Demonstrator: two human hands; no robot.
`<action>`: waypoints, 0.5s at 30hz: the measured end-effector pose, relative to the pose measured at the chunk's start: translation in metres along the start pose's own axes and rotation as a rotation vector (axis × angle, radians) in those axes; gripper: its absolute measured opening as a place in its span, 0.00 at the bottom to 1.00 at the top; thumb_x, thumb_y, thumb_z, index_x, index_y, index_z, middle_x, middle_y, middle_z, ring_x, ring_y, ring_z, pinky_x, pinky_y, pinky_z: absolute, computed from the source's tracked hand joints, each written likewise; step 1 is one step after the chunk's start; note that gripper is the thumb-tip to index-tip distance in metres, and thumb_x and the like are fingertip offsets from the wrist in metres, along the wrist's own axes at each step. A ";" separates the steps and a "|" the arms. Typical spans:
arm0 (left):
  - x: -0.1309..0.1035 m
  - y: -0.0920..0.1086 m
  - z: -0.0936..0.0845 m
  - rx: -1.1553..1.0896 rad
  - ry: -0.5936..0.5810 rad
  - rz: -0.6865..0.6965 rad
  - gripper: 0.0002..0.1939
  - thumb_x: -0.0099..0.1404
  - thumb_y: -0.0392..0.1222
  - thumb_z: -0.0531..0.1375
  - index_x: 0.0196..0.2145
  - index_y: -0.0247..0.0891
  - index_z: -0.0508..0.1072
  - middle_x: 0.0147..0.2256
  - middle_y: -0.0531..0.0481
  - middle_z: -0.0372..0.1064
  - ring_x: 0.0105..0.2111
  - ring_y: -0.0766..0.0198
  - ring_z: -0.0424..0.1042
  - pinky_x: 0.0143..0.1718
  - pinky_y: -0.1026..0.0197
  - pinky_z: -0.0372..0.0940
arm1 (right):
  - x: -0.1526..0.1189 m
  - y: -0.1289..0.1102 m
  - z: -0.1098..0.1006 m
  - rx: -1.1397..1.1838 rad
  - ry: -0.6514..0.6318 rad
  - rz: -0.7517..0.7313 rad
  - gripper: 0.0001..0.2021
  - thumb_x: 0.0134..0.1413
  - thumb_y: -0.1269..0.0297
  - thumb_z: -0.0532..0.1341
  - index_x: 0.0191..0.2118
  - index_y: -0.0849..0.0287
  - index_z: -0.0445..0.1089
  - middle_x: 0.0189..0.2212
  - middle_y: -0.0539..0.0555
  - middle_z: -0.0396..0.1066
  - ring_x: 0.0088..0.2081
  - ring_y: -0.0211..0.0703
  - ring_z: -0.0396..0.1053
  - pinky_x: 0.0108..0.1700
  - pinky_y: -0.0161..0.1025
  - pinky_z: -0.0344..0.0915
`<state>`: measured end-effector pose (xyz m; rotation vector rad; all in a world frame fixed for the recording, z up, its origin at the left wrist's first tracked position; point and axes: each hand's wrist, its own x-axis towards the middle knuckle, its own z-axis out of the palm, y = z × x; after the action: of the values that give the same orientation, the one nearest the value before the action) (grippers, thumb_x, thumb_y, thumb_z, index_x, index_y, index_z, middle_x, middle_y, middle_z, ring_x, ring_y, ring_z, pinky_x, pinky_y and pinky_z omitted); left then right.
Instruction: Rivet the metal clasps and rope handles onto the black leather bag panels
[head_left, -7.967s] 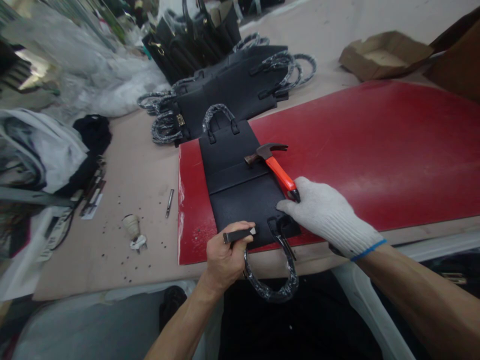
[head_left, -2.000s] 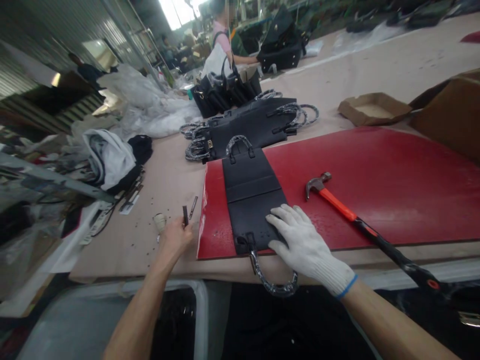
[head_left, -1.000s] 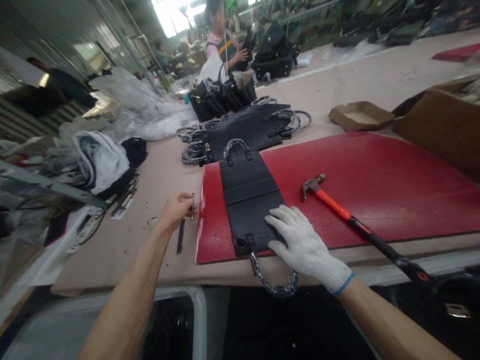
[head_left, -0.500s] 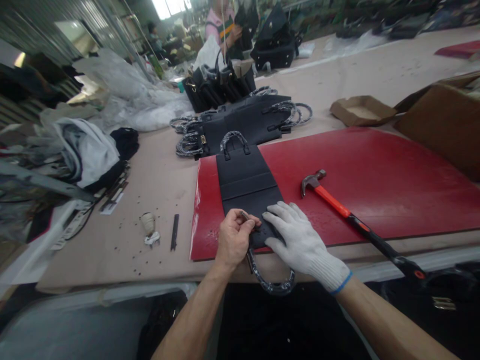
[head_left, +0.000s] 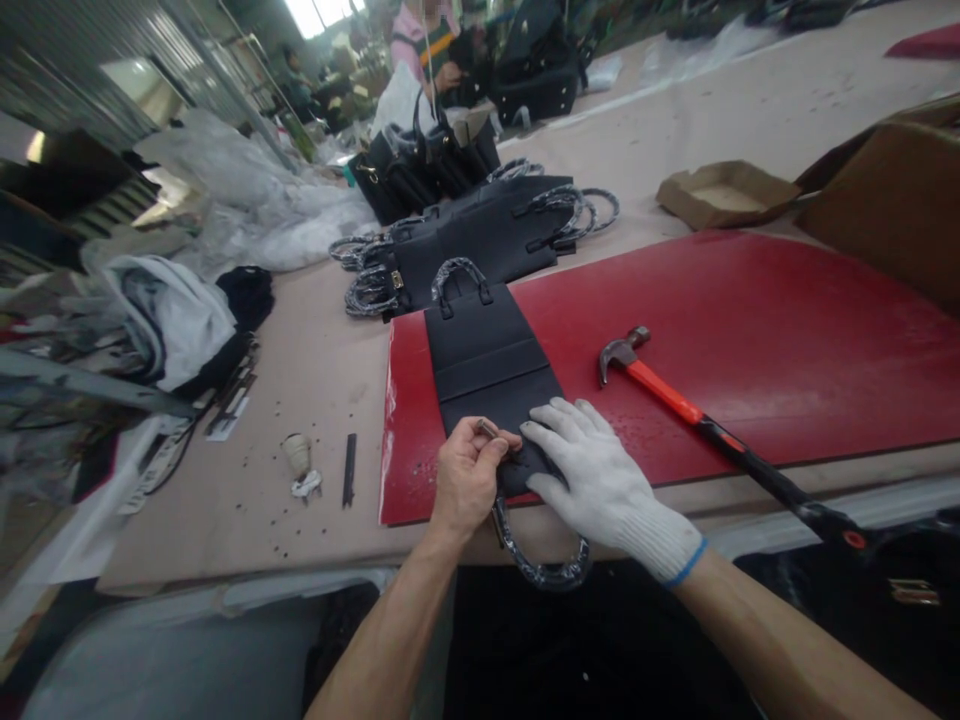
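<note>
A black bag panel (head_left: 491, 365) lies on a red board (head_left: 720, 330), with plastic-wrapped handles at its far and near ends. The near handle (head_left: 551, 578) hangs over the table edge. Bare, my left hand (head_left: 471, 475) pinches a small metal rod-like punch (head_left: 487, 429) against the panel's near part; its tip is hidden by the fingers. My right hand (head_left: 600, 480), in a white knit glove, lies flat with fingers spread on the panel's right side. Right of it rests a claw hammer (head_left: 675, 395) with an orange and black handle, its head on the board.
Left of the board are a dark flat strip (head_left: 349, 470) and a cone of thread (head_left: 298, 457). Beyond lie stacked black panels (head_left: 480, 230) and standing black bags (head_left: 427, 165). Cardboard boxes (head_left: 724, 195) sit at the right. Another person (head_left: 424, 45) is at the far side.
The view has shifted slightly, so the table and background sit a little differently. Both hands keep their places on the panel, and the punch stays in my left fingers.
</note>
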<state>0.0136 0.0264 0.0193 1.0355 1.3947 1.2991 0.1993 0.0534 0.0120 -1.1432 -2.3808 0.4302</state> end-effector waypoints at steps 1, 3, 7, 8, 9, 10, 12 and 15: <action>0.000 0.000 0.000 0.004 0.000 0.002 0.08 0.66 0.42 0.64 0.38 0.40 0.68 0.35 0.48 0.82 0.37 0.60 0.82 0.44 0.58 0.75 | 0.000 0.000 0.000 0.001 0.003 -0.001 0.26 0.56 0.66 0.64 0.61 0.57 0.70 0.63 0.60 0.69 0.68 0.62 0.60 0.72 0.65 0.50; 0.000 0.000 0.000 0.005 0.004 0.004 0.08 0.66 0.41 0.64 0.39 0.40 0.68 0.35 0.48 0.82 0.37 0.60 0.82 0.44 0.58 0.75 | 0.000 0.001 0.001 0.002 0.002 0.000 0.26 0.56 0.65 0.64 0.61 0.58 0.70 0.63 0.61 0.69 0.68 0.62 0.59 0.72 0.64 0.49; 0.000 -0.003 -0.002 -0.017 0.012 0.007 0.09 0.67 0.42 0.64 0.40 0.40 0.68 0.35 0.48 0.82 0.37 0.60 0.82 0.44 0.57 0.75 | 0.000 0.001 0.001 0.003 -0.007 0.004 0.26 0.57 0.65 0.64 0.61 0.60 0.70 0.63 0.61 0.69 0.67 0.62 0.59 0.72 0.63 0.49; 0.000 -0.003 -0.002 -0.022 0.010 0.006 0.09 0.67 0.43 0.64 0.40 0.40 0.68 0.35 0.48 0.82 0.37 0.60 0.82 0.45 0.57 0.76 | 0.000 0.001 0.001 0.005 -0.006 0.003 0.25 0.57 0.65 0.64 0.61 0.60 0.71 0.63 0.61 0.69 0.67 0.62 0.59 0.72 0.63 0.49; 0.000 -0.003 -0.003 -0.023 0.008 0.005 0.09 0.67 0.43 0.64 0.40 0.40 0.67 0.35 0.48 0.82 0.37 0.60 0.82 0.45 0.57 0.76 | 0.000 0.001 0.001 0.007 -0.004 0.004 0.25 0.57 0.65 0.64 0.61 0.60 0.71 0.63 0.61 0.69 0.67 0.62 0.59 0.72 0.64 0.49; 0.001 -0.003 -0.003 -0.022 0.004 0.004 0.09 0.67 0.43 0.64 0.40 0.40 0.67 0.35 0.48 0.82 0.37 0.60 0.82 0.45 0.57 0.75 | 0.000 0.001 0.000 0.009 -0.003 0.004 0.25 0.57 0.65 0.64 0.61 0.60 0.71 0.63 0.61 0.69 0.67 0.63 0.59 0.72 0.64 0.49; 0.001 -0.003 -0.003 -0.014 -0.009 0.001 0.09 0.67 0.43 0.64 0.40 0.40 0.67 0.35 0.48 0.82 0.38 0.59 0.82 0.46 0.56 0.75 | 0.000 0.000 0.000 0.011 0.000 0.005 0.25 0.57 0.65 0.64 0.61 0.60 0.71 0.63 0.61 0.69 0.67 0.63 0.59 0.72 0.64 0.50; 0.001 -0.001 -0.004 0.011 -0.038 0.006 0.08 0.67 0.44 0.64 0.39 0.40 0.68 0.36 0.48 0.82 0.38 0.58 0.82 0.46 0.55 0.75 | 0.000 0.000 -0.001 0.013 0.004 0.001 0.25 0.57 0.65 0.64 0.60 0.59 0.71 0.62 0.60 0.69 0.67 0.63 0.60 0.72 0.64 0.50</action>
<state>0.0093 0.0262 0.0184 1.0672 1.3723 1.2717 0.1994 0.0538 0.0128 -1.1379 -2.3706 0.4422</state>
